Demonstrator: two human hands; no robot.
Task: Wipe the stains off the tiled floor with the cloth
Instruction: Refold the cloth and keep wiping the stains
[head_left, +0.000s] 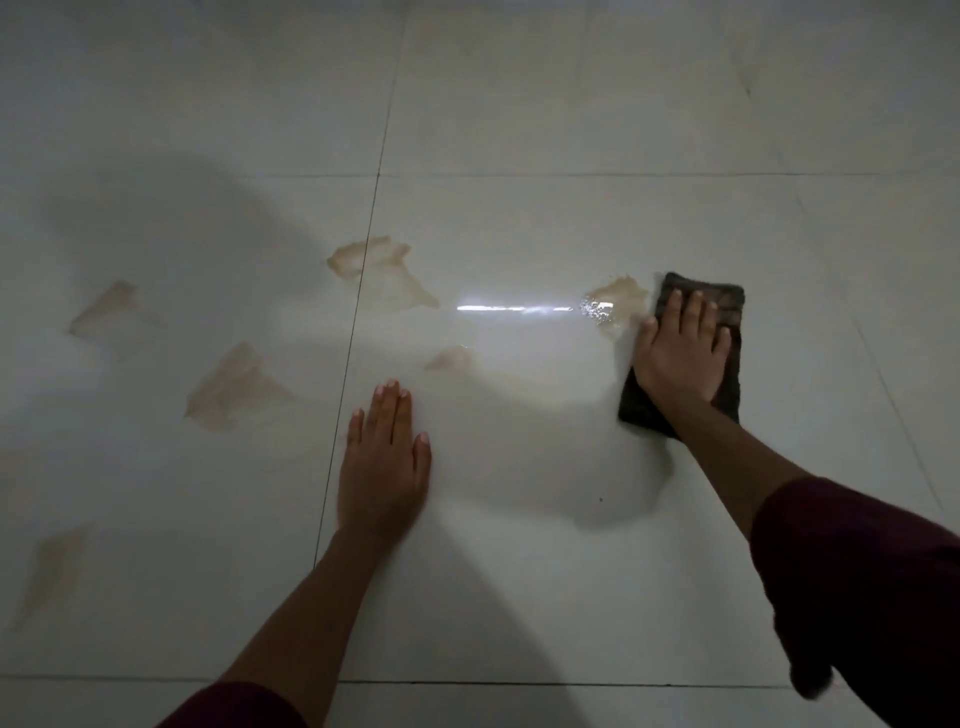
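Observation:
A dark folded cloth (727, 306) lies flat on the white tiled floor (519, 104) at the right. My right hand (680, 353) presses on it with straight fingers. Just left of the cloth is a wet tan stain (613, 304). Several more tan stains mark the floor: a large one across a tile joint (384, 275), a small one (449, 358), and others at the left (234, 389) and far left (111, 312). My left hand (384, 462) rests flat on the tile, fingers straight, holding nothing.
A faint stain (54, 566) sits at the lower left. A bright light glare (514, 308) streaks the floor between the stains. Dark grout lines (358, 312) cross the tiles. My shadow covers the left and bottom.

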